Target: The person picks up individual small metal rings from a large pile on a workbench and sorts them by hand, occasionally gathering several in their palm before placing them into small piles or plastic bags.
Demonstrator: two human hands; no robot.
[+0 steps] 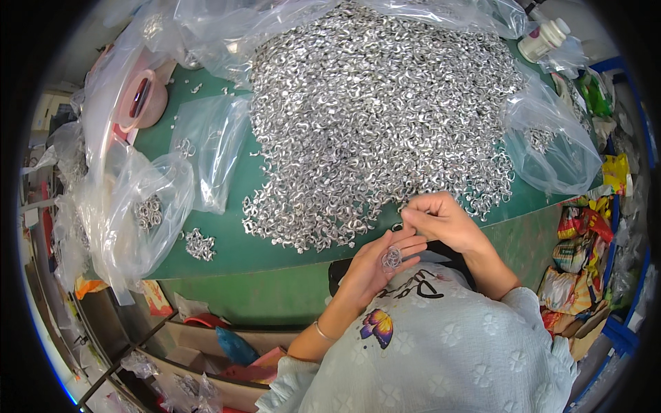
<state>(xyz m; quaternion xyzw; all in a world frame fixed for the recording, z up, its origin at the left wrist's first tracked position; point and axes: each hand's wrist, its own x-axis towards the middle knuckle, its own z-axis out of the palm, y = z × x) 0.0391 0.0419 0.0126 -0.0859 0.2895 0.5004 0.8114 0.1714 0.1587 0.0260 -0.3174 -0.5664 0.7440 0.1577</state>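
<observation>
A broad heap of small curved silver metal hooks [385,117] covers much of the green tabletop. At its near edge my left hand [367,267] is turned palm up, its fingers loosely curled. A small clump of silver metal hooks [392,257] rests in that palm. My right hand [444,221] sits just above and to the right, at the front edge of the heap. Its thumb and forefinger are pinched together; whatever lies between them is too small to make out. The two hands' fingertips are close to each other.
A small separate pile of hooks [200,244] lies at left on the green table [234,206]. Clear plastic bags [162,199] with hooks inside stand left, another bag [551,148] right. A pink bowl [153,100] and a white bottle [544,40] stand farther back.
</observation>
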